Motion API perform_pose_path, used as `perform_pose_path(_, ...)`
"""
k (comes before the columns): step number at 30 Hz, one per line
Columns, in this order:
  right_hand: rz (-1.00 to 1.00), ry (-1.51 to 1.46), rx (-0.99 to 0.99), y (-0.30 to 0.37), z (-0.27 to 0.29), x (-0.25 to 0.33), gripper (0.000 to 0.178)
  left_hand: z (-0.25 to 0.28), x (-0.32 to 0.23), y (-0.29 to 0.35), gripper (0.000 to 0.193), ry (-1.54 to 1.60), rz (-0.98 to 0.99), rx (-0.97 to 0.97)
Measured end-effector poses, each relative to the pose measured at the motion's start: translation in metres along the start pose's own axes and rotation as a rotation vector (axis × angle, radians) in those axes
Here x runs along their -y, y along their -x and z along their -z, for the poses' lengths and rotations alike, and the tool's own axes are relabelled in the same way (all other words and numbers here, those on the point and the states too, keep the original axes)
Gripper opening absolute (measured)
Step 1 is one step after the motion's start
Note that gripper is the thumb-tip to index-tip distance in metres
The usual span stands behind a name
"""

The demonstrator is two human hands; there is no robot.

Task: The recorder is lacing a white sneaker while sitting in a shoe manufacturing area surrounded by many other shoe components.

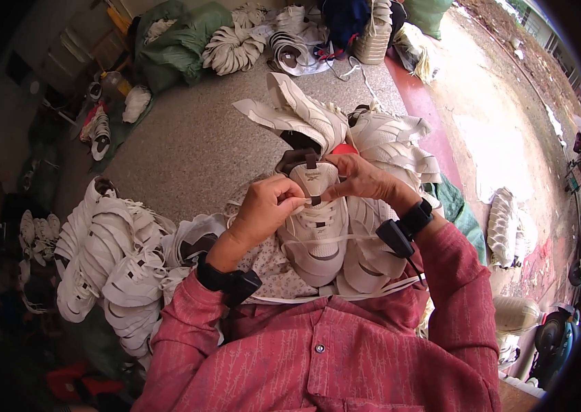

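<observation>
Two hands work on one white shoe upper [318, 226] that rests on the person's lap, toe toward the body, tongue pointing away. Largest around it: a grey floor [194, 151]; a green sack [177, 41] at the far left; a stack of white uppers [112, 261] at the person's left side; a second stack [386, 144] beyond the right hand; a woven pale sack [375, 38] standing at the far edge. The left hand [266, 206] is closed, pinching a white lace [302, 201] between thumb and fingers just beside the tongue. The right hand [362, 180] is curled over the upper's collar, gripping it; whether it also holds a lace end cannot be told. A black band sits on each wrist. Risk, as a judgement: the lace end may slip from the left pinch if tension rises, because the grip area is small; the upper may tip off the lap if the right hand releases, because only that hand steadies it; loose laces [345, 292] trailing across the lap may snag on a wrist band. Labels: a small rectangular patch [316, 176] sits on the tongue, pale with dark marking; a dark tab lies above it.
</observation>
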State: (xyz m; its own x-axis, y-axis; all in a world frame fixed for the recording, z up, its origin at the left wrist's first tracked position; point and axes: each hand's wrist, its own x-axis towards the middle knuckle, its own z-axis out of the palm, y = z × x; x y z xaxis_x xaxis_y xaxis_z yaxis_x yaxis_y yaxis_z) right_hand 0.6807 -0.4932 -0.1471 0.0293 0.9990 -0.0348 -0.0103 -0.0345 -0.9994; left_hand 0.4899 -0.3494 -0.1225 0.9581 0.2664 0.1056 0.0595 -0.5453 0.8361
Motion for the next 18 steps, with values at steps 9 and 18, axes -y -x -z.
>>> perform_pose_path(9, 0.005, -0.061, -0.035, -0.002, -0.001, -0.005, 0.045, -0.012, -0.003, 0.003, 0.009, 0.030, 0.043, -0.051)
perform_pose_path(18, 0.031, -0.066, -0.026, -0.002, -0.002, -0.006, 0.050, -0.029, 0.002, 0.001, 0.010, -0.159, -0.032, -0.209)
